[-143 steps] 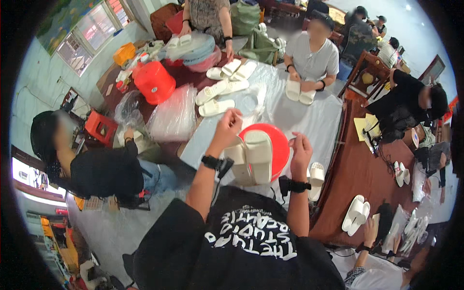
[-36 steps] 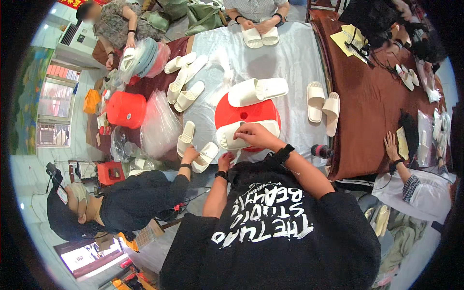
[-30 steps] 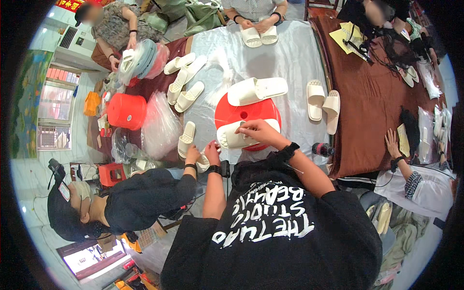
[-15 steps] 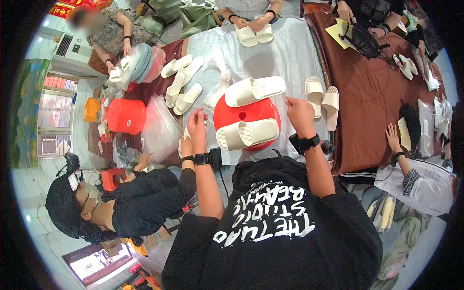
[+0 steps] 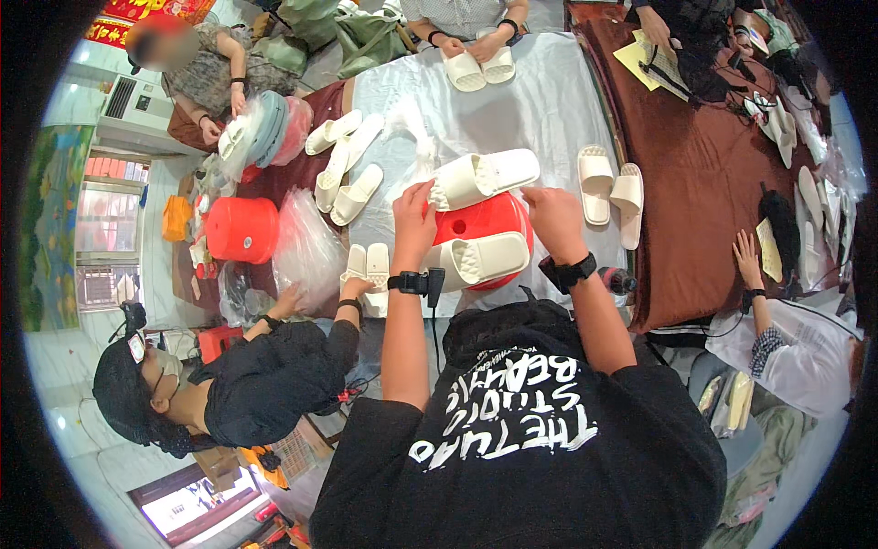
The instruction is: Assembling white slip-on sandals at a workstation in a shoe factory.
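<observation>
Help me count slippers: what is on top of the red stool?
One near white slipper, one far white slipper; the red stool is hidden where they cover it.

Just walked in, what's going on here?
The wearer's left hand is at the left end and right hand at the right end of the farther off-white slide slipper; whether either grips it is unclear. The nearer off-white slide slipper lies alongside, both on a round red stool. Across the sheet-covered table, a co-worker holds another pair of slippers.
</observation>
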Demonstrator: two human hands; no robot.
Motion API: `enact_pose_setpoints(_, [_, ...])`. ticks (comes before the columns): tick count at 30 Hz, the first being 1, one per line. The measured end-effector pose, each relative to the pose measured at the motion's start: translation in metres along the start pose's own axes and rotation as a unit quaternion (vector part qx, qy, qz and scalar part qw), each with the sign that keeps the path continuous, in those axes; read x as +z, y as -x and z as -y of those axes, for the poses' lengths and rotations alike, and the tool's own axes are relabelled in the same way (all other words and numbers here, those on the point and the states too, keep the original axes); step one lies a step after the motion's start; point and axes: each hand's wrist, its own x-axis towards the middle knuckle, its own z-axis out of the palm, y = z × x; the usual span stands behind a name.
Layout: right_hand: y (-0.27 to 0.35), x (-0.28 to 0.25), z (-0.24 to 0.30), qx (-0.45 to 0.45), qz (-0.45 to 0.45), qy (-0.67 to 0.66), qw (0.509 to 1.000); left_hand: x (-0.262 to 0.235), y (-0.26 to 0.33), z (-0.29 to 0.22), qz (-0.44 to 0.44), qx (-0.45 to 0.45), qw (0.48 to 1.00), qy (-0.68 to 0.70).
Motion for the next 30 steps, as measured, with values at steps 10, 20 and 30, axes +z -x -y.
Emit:
enact_pose_setpoints(10, [-0.003,0.025,0.027,-0.051,0.061,-0.072,0.994,0.003,-0.004,-0.006,0.046,0.009,0.998,-0.033])
enact_pose_setpoints(20, [-0.01,0.032,0.022,-0.053,0.034,-0.078,0.995,0.004,-0.017,-0.014,0.009,0.046,0.995,-0.088])
enact_pose_setpoints(30, [-0.009,0.025,0.014,-0.008,0.089,-0.104,0.991,0.004,-0.029,0.002,0.022,0.073,0.993,-0.085])
